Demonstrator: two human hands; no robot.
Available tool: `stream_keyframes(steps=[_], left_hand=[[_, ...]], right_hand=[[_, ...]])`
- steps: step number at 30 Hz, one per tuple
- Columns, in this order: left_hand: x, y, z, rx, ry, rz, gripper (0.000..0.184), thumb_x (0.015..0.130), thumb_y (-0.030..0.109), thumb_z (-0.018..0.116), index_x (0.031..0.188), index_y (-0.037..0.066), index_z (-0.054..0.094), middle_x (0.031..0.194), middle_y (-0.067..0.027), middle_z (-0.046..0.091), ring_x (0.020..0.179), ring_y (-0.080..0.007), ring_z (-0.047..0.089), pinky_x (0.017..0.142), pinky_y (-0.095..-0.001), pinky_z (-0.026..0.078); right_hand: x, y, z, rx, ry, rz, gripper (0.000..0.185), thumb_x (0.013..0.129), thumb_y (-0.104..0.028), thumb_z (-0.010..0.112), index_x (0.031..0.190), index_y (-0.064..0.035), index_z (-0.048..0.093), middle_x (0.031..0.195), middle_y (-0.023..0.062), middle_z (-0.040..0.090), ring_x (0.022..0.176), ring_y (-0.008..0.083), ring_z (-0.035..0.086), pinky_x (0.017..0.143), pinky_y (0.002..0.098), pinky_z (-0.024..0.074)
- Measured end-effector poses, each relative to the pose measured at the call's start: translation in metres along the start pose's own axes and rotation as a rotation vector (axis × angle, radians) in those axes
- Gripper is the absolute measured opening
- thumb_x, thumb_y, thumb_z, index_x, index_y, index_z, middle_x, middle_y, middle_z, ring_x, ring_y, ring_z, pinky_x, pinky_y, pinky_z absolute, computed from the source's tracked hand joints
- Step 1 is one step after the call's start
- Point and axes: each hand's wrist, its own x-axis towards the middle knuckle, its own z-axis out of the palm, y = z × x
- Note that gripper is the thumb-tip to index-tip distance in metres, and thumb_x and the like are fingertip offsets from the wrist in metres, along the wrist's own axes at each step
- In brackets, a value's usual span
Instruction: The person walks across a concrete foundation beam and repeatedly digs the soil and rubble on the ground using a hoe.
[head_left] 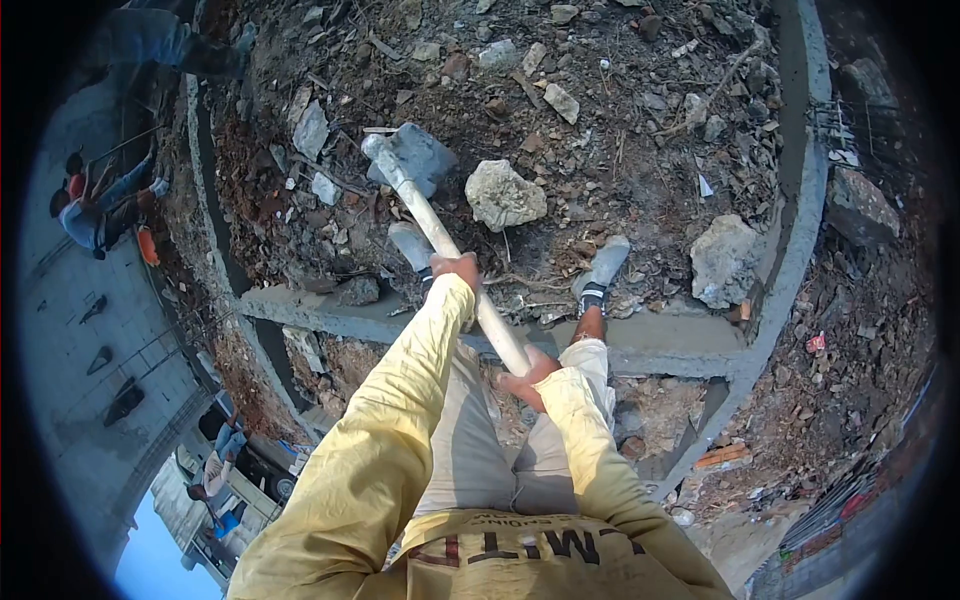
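Note:
My left hand (456, 270) is wrapped around the middle of a long pale wooden handle, and my right hand (530, 379) grips its lower end near my thighs. The handle belongs to a hoe (428, 220), which slants away up and to the left. Its broad grey blade (420, 158) rests on the rubble beyond my feet. Just right of the blade lies a large pale stone (506, 195), apart from it. My feet stand on either side, at the far edge of a concrete beam (660, 335).
Concrete beams (800, 210) frame the rubble on both sides. A big rock (724, 262) sits by the right beam, and another (862, 207) lies outside it. Broken bricks (722, 456) are at lower right. Other people (95, 212) are at the left, near a paved strip and a vehicle (262, 478).

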Motion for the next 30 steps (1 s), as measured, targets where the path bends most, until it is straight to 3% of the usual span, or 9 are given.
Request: stream_keyframes(steps=[3,5,8,11,14,17,21,25,30], left_hand=[[-0.061,0.055,0.024,-0.13,-0.102,-0.175,0.055,0.074,0.014,0.058,0.121,-0.001,0.033,0.111,-0.0328,0.055,0.1,-0.0429,0.06,0.087,-0.0463,0.047],[-0.076,0.073,0.049,0.102,-0.116,-0.213,0.044,0.077,0.015,0.056,0.118,0.001,0.045,0.108,-0.0262,0.06,0.098,-0.0394,0.061,0.085,-0.0474,0.048],[-0.057,0.075,0.081,1.164,-0.734,0.838,0.028,0.082,0.018,0.054,0.106,0.005,0.062,0.1,-0.0185,0.066,0.097,-0.0357,0.063,0.084,-0.048,0.048],[-0.01,-0.029,0.206,0.402,-0.676,0.324,0.026,0.084,0.025,0.053,0.098,0.01,0.069,0.091,-0.0165,0.068,0.089,-0.0324,0.066,0.078,-0.0406,0.051],[0.04,-0.117,0.237,0.634,-0.634,0.953,0.024,0.086,0.015,0.047,0.097,0.003,0.065,0.084,-0.0161,0.067,0.074,-0.0287,0.068,0.07,-0.0386,0.056],[-0.062,-0.022,0.118,-0.45,-0.729,-0.331,0.022,0.085,0.014,0.052,0.084,-0.005,0.061,0.076,-0.0135,0.063,0.059,-0.0258,0.062,0.057,-0.0399,0.053],[-0.039,-0.041,0.106,-0.456,-0.792,-0.348,0.022,0.08,0.017,0.059,0.091,-0.003,0.057,0.074,-0.0149,0.058,0.055,-0.0269,0.058,0.051,-0.042,0.051],[-0.009,-0.054,0.099,-0.532,-0.844,-0.349,0.022,0.084,0.016,0.055,0.097,-0.002,0.054,0.073,-0.0129,0.056,0.056,-0.0256,0.056,0.052,-0.0408,0.051],[-0.034,-0.013,0.07,-0.591,-0.961,-0.437,0.017,0.086,0.017,0.054,0.097,0.004,0.055,0.075,-0.0095,0.054,0.054,-0.0227,0.053,0.052,-0.0381,0.048]], right_hand=[[-0.015,0.044,-0.009,0.164,0.091,0.002,0.064,0.073,-0.04,0.073,0.113,0.0062,0.053,0.088,0.0166,0.064,0.08,0.0275,0.063,0.073,0.0356,0.0491],[-0.046,0.021,-0.029,0.441,-0.017,0.241,0.064,0.073,-0.037,0.072,0.112,0.0087,0.051,0.093,0.0208,0.064,0.088,0.0312,0.064,0.078,0.0379,0.049],[-0.05,0.039,-0.021,0.483,0.131,0.189,0.061,0.072,-0.038,0.076,0.109,0.0062,0.055,0.063,0.0055,0.057,0.05,0.0116,0.053,0.05,0.0279,0.0442],[-0.046,0.087,-0.002,0.123,0.228,0.177,0.072,0.072,-0.042,0.075,0.116,0.0092,0.05,0.082,0.0154,0.061,0.071,0.0227,0.06,0.066,0.0327,0.0481],[-0.05,0.082,0.009,-0.283,0.29,0.154,0.085,0.072,-0.048,0.072,0.125,0.0115,0.043,0.107,0.0271,0.059,0.1,0.0347,0.059,0.086,0.038,0.0464],[-0.043,0.065,0.025,-0.159,0.09,0.281,0.091,0.073,-0.051,0.069,0.13,0.0124,0.038,0.126,0.0324,0.046,0.121,0.0401,0.045,0.1,0.0398,0.0368],[-0.04,0.008,0.024,-0.031,-0.125,0.487,0.087,0.073,-0.054,0.066,0.126,0.0115,0.043,0.124,0.0301,0.05,0.116,0.0401,0.05,0.098,0.0407,0.0396],[-0.026,-0.007,0.053,-0.04,0.168,0.36,0.071,0.069,-0.045,0.07,0.116,0.005,0.052,0.095,0.0266,0.064,0.092,0.0384,0.064,0.081,0.043,0.0499],[-0.041,-0.018,0.016,-0.012,0.127,0.295,0.073,0.072,-0.047,0.069,0.112,0.0109,0.05,0.094,0.0275,0.062,0.089,0.0408,0.062,0.08,0.0443,0.0487]])
